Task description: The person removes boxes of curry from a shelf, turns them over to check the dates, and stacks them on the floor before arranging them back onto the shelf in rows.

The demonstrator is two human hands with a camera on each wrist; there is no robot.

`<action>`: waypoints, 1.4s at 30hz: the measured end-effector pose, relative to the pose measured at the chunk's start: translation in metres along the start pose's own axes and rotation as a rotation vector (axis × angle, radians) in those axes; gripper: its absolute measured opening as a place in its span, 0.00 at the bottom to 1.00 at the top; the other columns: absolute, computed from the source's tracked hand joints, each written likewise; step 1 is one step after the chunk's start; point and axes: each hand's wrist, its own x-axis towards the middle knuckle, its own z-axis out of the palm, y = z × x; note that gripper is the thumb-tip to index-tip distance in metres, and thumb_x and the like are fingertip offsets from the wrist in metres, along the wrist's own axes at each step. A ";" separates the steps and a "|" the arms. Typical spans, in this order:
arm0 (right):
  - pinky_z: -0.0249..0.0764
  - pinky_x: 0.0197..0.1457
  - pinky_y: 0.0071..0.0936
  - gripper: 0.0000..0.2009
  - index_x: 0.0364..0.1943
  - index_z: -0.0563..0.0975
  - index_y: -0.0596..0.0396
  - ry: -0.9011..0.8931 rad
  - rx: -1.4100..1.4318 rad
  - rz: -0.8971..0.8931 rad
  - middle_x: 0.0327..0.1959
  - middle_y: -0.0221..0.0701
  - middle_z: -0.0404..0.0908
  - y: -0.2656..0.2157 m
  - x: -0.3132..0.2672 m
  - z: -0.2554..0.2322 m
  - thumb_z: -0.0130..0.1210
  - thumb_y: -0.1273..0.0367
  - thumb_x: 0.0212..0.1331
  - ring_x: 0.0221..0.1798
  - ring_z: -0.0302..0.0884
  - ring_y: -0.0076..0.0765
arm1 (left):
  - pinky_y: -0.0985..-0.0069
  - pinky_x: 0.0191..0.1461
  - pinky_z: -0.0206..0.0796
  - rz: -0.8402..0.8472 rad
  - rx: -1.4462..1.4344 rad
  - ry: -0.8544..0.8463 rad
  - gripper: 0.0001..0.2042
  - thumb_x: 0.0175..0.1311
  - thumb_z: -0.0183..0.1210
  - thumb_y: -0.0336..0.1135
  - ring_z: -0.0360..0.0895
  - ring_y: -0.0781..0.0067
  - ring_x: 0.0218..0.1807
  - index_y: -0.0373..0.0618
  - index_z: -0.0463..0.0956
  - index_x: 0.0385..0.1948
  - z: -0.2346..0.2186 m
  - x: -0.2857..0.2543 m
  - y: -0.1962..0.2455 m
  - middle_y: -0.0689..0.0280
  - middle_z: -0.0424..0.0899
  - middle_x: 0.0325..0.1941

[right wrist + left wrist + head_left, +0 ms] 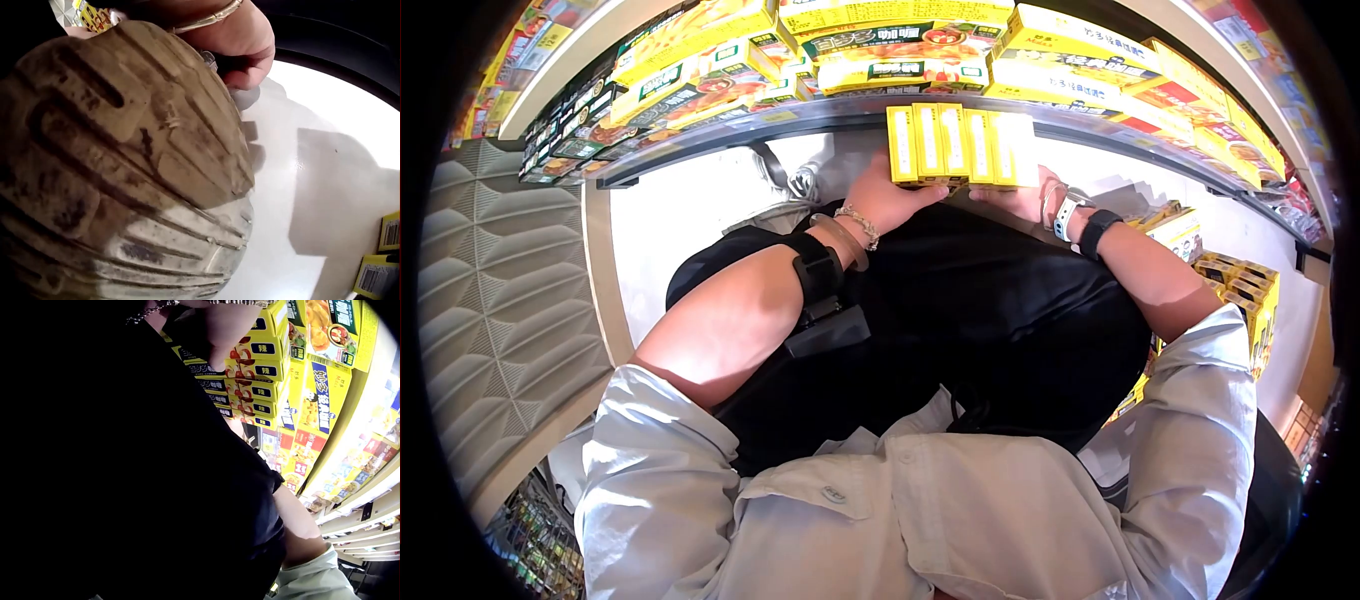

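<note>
Nearest me, the black trousers (1000, 285) lie beneath my forearms; I keep the load clear of the fabric. My left hand (888, 205) and right hand (1022, 201) pinch a row of yellow boxes (927, 148) from opposite ends, thumbs at the near edge; I cannot tell how the hidden fingers spread. Even inward pressure should stop middle boxes slipping. Beyond the row, I watch clearance at the shelf edge (800, 122), where stacked cartons (905, 45) sit.
</note>
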 end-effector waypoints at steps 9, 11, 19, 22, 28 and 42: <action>0.69 0.48 0.31 0.24 0.48 0.73 0.42 -0.049 -0.092 0.104 0.44 0.35 0.76 -0.003 0.000 0.000 0.50 0.47 0.50 0.46 0.73 0.42 | 0.75 0.46 0.67 0.044 0.148 0.061 0.21 0.44 0.66 0.35 0.77 0.70 0.41 0.42 0.73 0.42 -0.003 0.002 -0.006 0.62 0.80 0.38; 0.68 0.50 0.33 0.24 0.48 0.72 0.43 -0.041 -0.145 0.021 0.46 0.36 0.76 0.008 0.004 0.005 0.50 0.48 0.50 0.47 0.72 0.43 | 0.73 0.47 0.67 0.060 0.200 0.036 0.22 0.42 0.66 0.35 0.77 0.65 0.41 0.42 0.72 0.42 -0.008 0.002 0.000 0.60 0.80 0.38; 0.66 0.54 0.34 0.26 0.51 0.70 0.51 -0.616 -0.140 0.353 0.49 0.40 0.73 0.024 0.003 0.008 0.50 0.52 0.51 0.49 0.72 0.44 | 0.68 0.49 0.65 0.028 0.285 0.021 0.33 0.38 0.67 0.36 0.73 0.53 0.47 0.36 0.61 0.49 -0.012 0.000 0.008 0.51 0.76 0.41; 0.60 0.59 0.30 0.25 0.57 0.64 0.51 -0.786 0.253 0.169 0.55 0.38 0.68 0.024 0.003 0.011 0.47 0.58 0.56 0.57 0.66 0.38 | 0.68 0.49 0.65 0.067 0.272 0.024 0.34 0.37 0.67 0.36 0.73 0.52 0.47 0.36 0.60 0.50 -0.011 0.002 0.001 0.51 0.76 0.42; 0.39 0.68 0.27 0.28 0.64 0.50 0.48 -0.573 0.306 -0.155 0.68 0.36 0.45 -0.002 0.003 0.013 0.44 0.63 0.60 0.70 0.39 0.36 | 0.69 0.49 0.65 -0.004 0.291 0.010 0.34 0.36 0.67 0.35 0.73 0.52 0.47 0.36 0.61 0.49 -0.012 0.003 0.004 0.50 0.76 0.42; 0.38 0.69 0.30 0.31 0.64 0.50 0.49 -0.521 0.113 -0.299 0.67 0.40 0.45 -0.019 0.012 0.012 0.47 0.67 0.55 0.70 0.37 0.40 | 0.72 0.53 0.62 0.031 0.306 -0.015 0.30 0.40 0.66 0.32 0.71 0.59 0.51 0.37 0.62 0.49 -0.012 0.003 0.010 0.55 0.73 0.47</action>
